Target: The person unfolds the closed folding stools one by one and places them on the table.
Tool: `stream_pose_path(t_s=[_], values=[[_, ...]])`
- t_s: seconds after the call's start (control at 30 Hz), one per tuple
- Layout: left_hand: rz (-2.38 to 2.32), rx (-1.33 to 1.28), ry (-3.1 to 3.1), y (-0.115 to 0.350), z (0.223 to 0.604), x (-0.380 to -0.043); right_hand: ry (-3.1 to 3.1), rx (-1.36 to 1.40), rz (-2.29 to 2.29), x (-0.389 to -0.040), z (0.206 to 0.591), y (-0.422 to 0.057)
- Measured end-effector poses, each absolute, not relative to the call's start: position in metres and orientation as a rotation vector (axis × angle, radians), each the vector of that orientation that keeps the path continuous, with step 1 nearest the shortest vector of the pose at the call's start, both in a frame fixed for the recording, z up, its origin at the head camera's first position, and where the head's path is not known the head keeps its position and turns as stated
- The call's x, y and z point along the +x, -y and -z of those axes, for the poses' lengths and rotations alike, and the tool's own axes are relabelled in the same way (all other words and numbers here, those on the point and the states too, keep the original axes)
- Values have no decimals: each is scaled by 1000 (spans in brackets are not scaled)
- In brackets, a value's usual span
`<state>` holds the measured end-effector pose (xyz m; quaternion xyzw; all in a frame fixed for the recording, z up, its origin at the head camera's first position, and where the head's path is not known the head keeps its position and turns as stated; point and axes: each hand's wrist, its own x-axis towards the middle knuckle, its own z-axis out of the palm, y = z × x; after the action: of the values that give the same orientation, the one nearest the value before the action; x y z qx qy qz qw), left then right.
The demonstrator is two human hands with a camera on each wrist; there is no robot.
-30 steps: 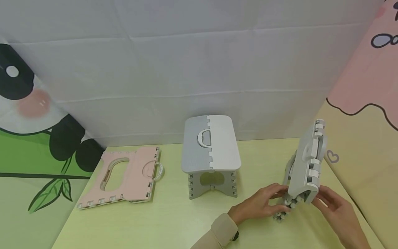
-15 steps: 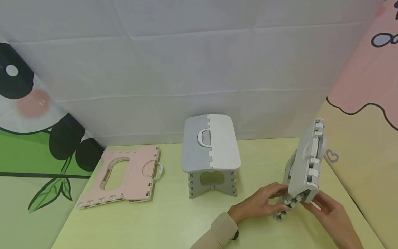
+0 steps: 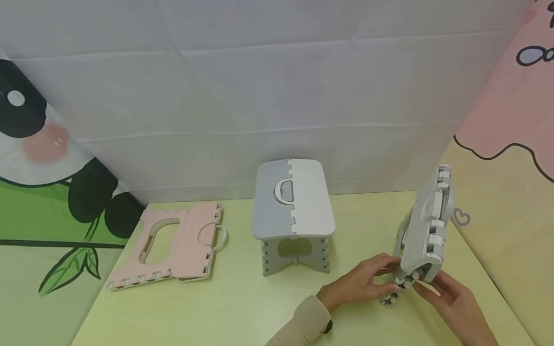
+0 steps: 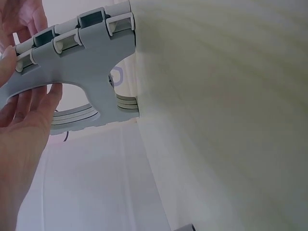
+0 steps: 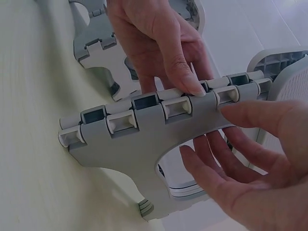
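A grey folding stool [image 3: 423, 226], partly folded, stands tilted on the table at the right. My left hand [image 3: 367, 282] grips its leg panel near the hinged lower end. In the right wrist view, the left hand [image 5: 159, 43] has its thumb over the hinge edge, and some fingers show through the panel's cutout. My right hand [image 3: 459, 305] is on the stool's other side, fingers loosely bent close to the panel; in the right wrist view the right hand [image 5: 269, 168] lies in front of the cutout. Whether every fingertip touches is unclear. The hinged leg panel [image 4: 96, 53] fills the left wrist view's upper left.
An unfolded grey-and-white step stool [image 3: 294, 202] stands mid-table at the back. A pink folding stool [image 3: 192, 245] lies flat at the left, its white handle [image 3: 221, 238] sticking out. Printed cloth [image 3: 502, 182] borders the right side; a pale curtain [image 3: 259, 96] hangs behind.
My right hand has shifted left and slightly inward, beneath the grey stool's lower end. The left hand and all the stools stay practically where they were.
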<state>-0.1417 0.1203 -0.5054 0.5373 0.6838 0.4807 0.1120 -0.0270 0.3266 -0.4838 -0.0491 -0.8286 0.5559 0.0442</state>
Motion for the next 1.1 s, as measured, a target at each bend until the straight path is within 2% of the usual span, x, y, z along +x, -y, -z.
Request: stream_pose_path(t_s=[0.17, 0.43, 0.57, 1.1], values=[[-1431, 1543, -1972, -121, 507, -142, 2536, -165, -1745, -24, 483, -324], [-1488, 1431, -1870, -121, 507, -142, 2232, 74, -2091, -21, 495, -321], [-1498, 1410, -1842, -122, 506, -142, 2175, 144, -2117, -21, 497, -317], [-1551, 1379, -1808, -121, 506, -142, 2142, 106, -2102, -23, 503, -309]])
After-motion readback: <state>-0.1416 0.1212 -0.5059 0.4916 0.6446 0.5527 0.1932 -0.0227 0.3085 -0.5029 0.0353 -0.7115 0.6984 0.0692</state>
